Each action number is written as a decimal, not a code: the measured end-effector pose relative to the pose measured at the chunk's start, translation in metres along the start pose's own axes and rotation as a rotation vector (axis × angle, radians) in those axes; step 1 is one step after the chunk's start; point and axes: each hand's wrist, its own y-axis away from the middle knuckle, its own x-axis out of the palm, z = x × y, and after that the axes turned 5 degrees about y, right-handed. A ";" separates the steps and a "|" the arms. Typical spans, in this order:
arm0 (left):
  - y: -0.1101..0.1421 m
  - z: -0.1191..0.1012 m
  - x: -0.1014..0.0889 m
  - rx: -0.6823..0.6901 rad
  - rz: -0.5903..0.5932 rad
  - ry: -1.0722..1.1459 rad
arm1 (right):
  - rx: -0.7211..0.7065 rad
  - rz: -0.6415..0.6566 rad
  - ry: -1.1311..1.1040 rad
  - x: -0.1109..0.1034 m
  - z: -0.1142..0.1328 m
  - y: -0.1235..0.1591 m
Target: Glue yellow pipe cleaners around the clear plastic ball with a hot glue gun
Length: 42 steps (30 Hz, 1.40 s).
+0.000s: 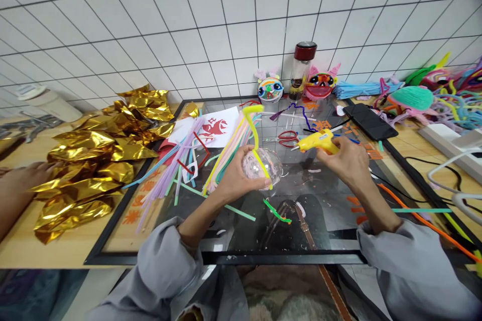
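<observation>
My left hand (246, 173) is closed around a clear, faceted plastic dome (271, 164), thumb on its near side. A yellow pipe cleaner (256, 133) runs across the dome, and its bent free end sticks up beyond my fingers. In my right hand (346, 160) is a yellow glue gun (316, 142), its nozzle pointing left toward the dome but apart from it. A short green pipe cleaner piece (276, 210) lies on the glass board just below the dome. Red-handled scissors (288, 138) rest behind it.
Pipe cleaner bundles (171, 160) and a printed paper sheet (216, 128) lie left of centre. Gold foil (90, 160) covers the left side, beside another person's arm (17, 195). A bottle (301, 72), decorated heads (270, 89), a phone (371, 121) and a power strip (452, 145) stand behind and right.
</observation>
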 end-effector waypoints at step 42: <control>0.010 -0.014 0.008 -0.034 0.147 -0.007 | -0.456 -0.716 -0.310 0.010 0.017 0.036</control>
